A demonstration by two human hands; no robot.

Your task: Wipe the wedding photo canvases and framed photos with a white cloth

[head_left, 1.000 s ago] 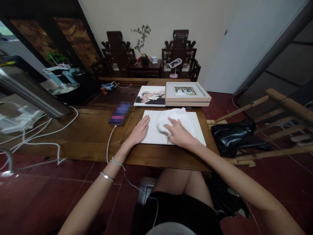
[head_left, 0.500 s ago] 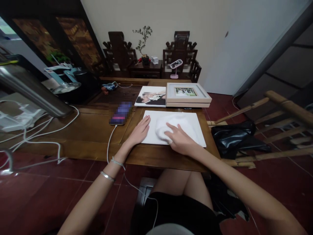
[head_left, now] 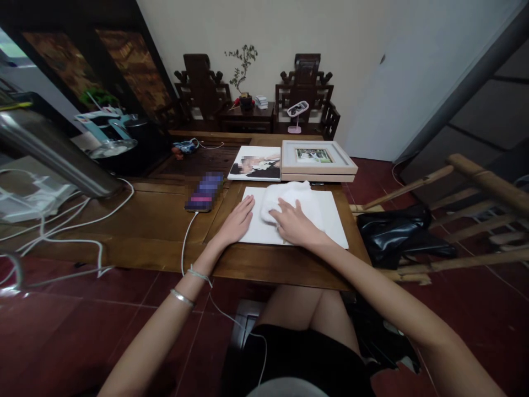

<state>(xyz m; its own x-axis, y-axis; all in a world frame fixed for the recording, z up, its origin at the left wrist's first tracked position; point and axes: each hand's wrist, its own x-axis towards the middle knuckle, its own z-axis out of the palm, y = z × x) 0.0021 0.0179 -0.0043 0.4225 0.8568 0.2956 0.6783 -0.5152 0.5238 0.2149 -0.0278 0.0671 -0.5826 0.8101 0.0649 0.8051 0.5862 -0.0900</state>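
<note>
Two hands of yours are at the white board point(head_left: 334, 219) on the wooden table point(head_left: 264, 262): your left hand point(head_left: 237, 220), flat and open, grips nothing and covers part of its left edge; your right hand point(head_left: 294, 223), fingers spread rather than closed, lies on the white cloth point(head_left: 285, 194) atop the board, near the stacked picture frames point(head_left: 318, 160)

Your soft white cloth point(head_left: 291, 193), rumpled and bunched, lying across the middle of your white panel point(head_left: 264, 234), the panel thin, rectangular, flat, its smooth surface showing either side.
</note>
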